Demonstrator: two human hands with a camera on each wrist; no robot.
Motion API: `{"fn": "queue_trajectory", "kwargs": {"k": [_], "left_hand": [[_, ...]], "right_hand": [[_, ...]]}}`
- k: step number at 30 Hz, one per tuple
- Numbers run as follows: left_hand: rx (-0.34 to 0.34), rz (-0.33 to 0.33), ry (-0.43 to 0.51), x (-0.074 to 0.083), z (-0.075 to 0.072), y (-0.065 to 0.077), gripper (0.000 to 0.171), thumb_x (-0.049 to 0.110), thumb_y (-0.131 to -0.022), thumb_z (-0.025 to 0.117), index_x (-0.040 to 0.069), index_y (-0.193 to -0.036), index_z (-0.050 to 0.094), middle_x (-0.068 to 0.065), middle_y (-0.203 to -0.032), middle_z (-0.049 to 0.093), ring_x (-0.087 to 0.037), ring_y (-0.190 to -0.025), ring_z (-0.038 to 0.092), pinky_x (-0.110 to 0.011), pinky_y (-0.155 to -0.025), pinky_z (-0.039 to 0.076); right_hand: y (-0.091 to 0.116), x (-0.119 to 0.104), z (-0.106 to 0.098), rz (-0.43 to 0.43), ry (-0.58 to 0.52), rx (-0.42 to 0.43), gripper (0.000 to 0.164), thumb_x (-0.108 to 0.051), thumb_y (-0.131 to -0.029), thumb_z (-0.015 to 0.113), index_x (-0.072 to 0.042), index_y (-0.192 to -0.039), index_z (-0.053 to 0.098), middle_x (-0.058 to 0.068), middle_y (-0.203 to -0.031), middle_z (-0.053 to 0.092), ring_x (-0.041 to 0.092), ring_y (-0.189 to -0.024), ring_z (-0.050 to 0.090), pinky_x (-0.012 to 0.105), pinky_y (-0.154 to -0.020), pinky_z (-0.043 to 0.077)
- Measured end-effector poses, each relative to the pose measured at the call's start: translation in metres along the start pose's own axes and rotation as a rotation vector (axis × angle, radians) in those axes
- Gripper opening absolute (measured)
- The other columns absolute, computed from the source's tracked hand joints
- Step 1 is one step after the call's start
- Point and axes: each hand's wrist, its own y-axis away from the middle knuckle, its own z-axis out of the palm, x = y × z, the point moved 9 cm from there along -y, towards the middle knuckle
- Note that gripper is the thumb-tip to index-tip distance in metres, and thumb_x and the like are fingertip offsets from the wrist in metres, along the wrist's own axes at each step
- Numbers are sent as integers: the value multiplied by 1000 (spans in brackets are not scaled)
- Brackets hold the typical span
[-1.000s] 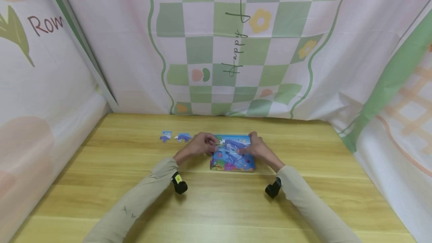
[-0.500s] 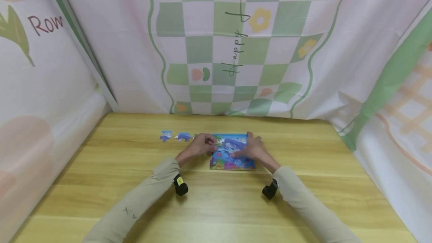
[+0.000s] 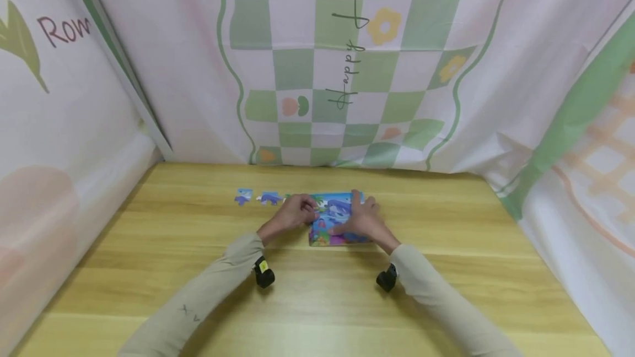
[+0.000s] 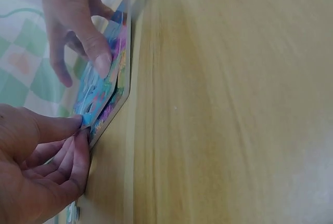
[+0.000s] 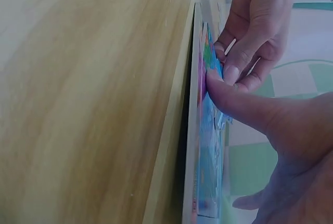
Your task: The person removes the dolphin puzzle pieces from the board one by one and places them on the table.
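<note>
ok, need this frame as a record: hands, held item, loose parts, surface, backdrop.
left_hand: left hand pinching the left edge of a thin, blue sea-life printed upper layer
right_hand: right hand spread over the print's right side; thumb contact unclear
underneath: flat, colourful printed lower board; gap visible between layers
loose_parts: two flat, blue-and-purple jigsaw pieces, left of the left hand, apart
surface: light wood-grain tabletop
backdrop: white fabric curtain with green checks
</note>
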Motion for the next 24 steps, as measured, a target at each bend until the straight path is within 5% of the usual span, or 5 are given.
{"fn": "queue_trajectory", "kwargs": {"k": [13,24], "left_hand": [[-3,-55,100,2,-3,4,25,-4,-91,72,-10,-114,68,-16,-99,70,-16,-83,63,-24,-72,58],[84,-12,85,9,-3,8,21,-8,-90,72,-9,-110,70,-21,-101,72,-21,-87,67,-28,-76,61]], "right_hand": [[2,0,-1,-11,38,7,131,-43,-79,92,8,-163,7,49,-154,15,64,-146,17,74,-110,40],[2,-2,-1,11,107,4,128,-45,-81,90,10,-162,8,49,-155,16,63,-146,21,72,-110,42]]}}
